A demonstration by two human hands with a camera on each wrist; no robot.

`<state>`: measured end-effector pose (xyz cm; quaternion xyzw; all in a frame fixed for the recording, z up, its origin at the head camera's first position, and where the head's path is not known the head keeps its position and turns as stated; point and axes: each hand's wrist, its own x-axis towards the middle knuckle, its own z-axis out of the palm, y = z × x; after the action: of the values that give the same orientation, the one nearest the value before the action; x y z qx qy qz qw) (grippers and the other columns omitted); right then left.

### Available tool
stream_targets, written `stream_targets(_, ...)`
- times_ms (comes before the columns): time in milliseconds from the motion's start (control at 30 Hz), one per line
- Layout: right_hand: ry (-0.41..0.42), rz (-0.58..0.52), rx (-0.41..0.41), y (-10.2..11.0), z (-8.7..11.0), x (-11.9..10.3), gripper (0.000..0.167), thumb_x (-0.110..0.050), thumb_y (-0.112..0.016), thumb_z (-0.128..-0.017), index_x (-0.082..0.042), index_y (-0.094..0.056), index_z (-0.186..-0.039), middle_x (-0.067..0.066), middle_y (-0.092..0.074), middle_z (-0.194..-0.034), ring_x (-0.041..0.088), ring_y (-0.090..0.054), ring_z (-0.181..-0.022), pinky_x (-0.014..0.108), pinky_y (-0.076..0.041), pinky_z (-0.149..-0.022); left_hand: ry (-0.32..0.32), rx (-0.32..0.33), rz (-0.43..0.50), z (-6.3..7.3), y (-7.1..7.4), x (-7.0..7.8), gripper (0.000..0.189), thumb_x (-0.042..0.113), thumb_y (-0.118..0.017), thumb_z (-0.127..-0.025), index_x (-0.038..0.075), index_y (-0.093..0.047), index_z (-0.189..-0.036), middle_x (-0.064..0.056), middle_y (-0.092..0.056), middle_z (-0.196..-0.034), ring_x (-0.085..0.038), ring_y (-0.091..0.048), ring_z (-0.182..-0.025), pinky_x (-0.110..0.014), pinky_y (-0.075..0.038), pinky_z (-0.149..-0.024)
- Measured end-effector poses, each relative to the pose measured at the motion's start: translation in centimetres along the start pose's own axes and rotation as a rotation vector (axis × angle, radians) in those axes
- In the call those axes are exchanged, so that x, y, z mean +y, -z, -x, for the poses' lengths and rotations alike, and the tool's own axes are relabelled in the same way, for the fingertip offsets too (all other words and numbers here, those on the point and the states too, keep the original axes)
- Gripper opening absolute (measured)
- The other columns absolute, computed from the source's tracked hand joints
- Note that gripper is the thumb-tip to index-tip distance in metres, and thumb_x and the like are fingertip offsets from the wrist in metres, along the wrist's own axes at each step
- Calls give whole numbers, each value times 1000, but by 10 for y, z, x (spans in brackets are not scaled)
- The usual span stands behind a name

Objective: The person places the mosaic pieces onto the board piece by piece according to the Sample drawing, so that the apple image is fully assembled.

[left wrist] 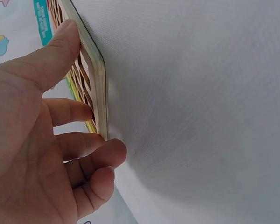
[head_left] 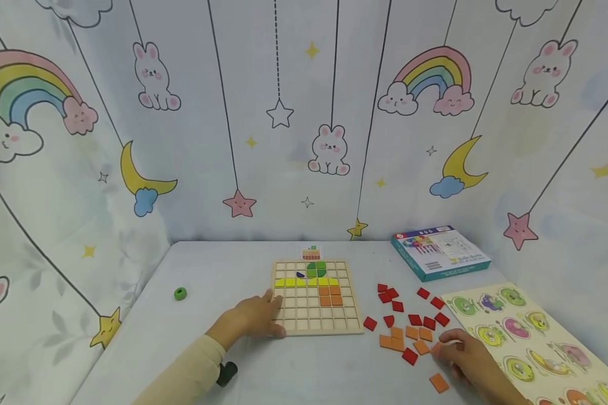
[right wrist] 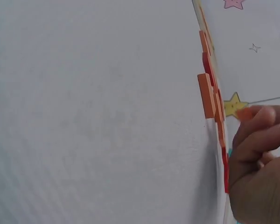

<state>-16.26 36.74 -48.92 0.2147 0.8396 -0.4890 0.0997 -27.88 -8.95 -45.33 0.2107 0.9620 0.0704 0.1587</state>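
Note:
My left hand [head_left: 257, 316] rests at the near left corner of a wooden grid board [head_left: 304, 324]. In the left wrist view its thumb [left wrist: 65, 44] lies over the board's edge, with relaxed fingers touching the side. Yellow, green and orange pieces fill some of the board's cells, and a small dark blue piece [head_left: 300, 275] sits near the top. At the right, my right hand [head_left: 466, 357] pinches a small orange tile [right wrist: 245, 113], mostly hidden by the fingertips. Loose orange tiles [head_left: 391, 342] and red tiles [head_left: 410, 356] lie left of this hand.
A small picture card [head_left: 312, 252] lies behind the board. Back right is a teal-edged box [head_left: 441, 253]; a fruit picture sheet [head_left: 532, 337] lies along the right side. A green bead [head_left: 180, 293] and a black object [head_left: 227, 374] are on the left.

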Motion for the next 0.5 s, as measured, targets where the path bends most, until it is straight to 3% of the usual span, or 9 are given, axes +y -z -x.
stream_targets(200,12,-380,-93,-2,2,-20,54,-33,-70,-98,-6,-56,-142,4,-70,-97,16,-55,-70,22,-44,-54,-3,5,-15,-1,0,1,86,57,-75,-86,13,-47,-153,-20,-38,-160,-41,-52,-136,-56,-46,-108)
stream_targets(267,24,-458,-123,-4,-1,-33,59,-32,-71,-98,-8,-51,-148,4,-72,-100,14,-57,-71,20,-44,-56,-4,7,-19,-2,-1,0,86,57,-74,-86,12,-46,-153,-20,-38,-160,-41,-52,-136,-55,-46,-108)
stream_targets(400,86,-505,-181,-18,-12,-64,67,-29,-71,-97,-9,-42,-155,4,-73,-108,12,-59,-70,17,-43,-57,-6,7,-17,-3,-2,-1,86,57,-74,-86,11,-46,-153,-21,-38,-160,-41,-51,-137,-55,-46,-109)
stream_targets(500,140,-481,-202,-39,-24,-91,62,-27,-71,-98,-11,-46,-152,8,-73,-117,11,-58,-69,16,-42,-55,-10,3,-6,-4,-3,-1,86,56,-75,-86,11,-46,-153,-22,-38,-160,-41,-51,-137,-55,-45,-109)
